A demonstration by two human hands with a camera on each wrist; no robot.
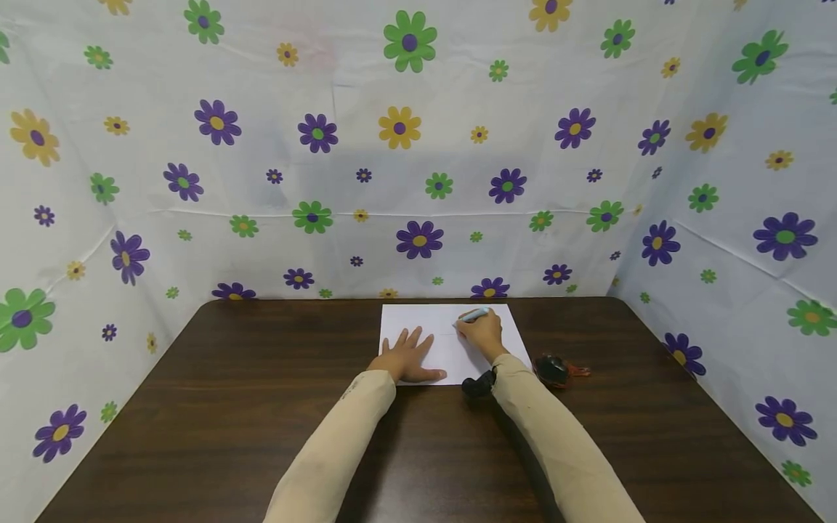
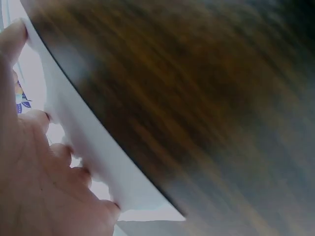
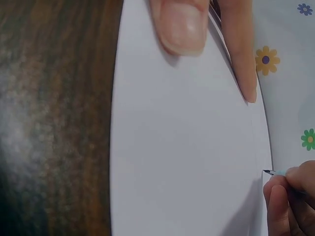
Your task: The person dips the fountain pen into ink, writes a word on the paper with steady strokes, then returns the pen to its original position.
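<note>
A white sheet of paper (image 1: pixel 467 363) lies on the table, with a faint line across its middle. My left hand (image 1: pixel 404 357) rests on the sheet's left part, palm down with fingers spread. In the right wrist view its thumb (image 3: pixel 182 29) lies near the sheet's edge. My right hand (image 1: pixel 482 335) pinches a light blue pen (image 1: pixel 474 314) over the upper right part of the paper. The pen's dark tip (image 3: pixel 268 172) is at the paper's surface; whether it touches cannot be told. In the left wrist view, the left hand (image 2: pixel 44 182) lies along the paper's edge.
The dark wooden table (image 1: pixel 261 407) carries a dark rounded object with a reddish end (image 1: pixel 556 370), right of the paper. A black device (image 1: pixel 479 385) sits at my right wrist. Flower-print cloth (image 1: pixel 353 240) hangs behind the table and along its sides.
</note>
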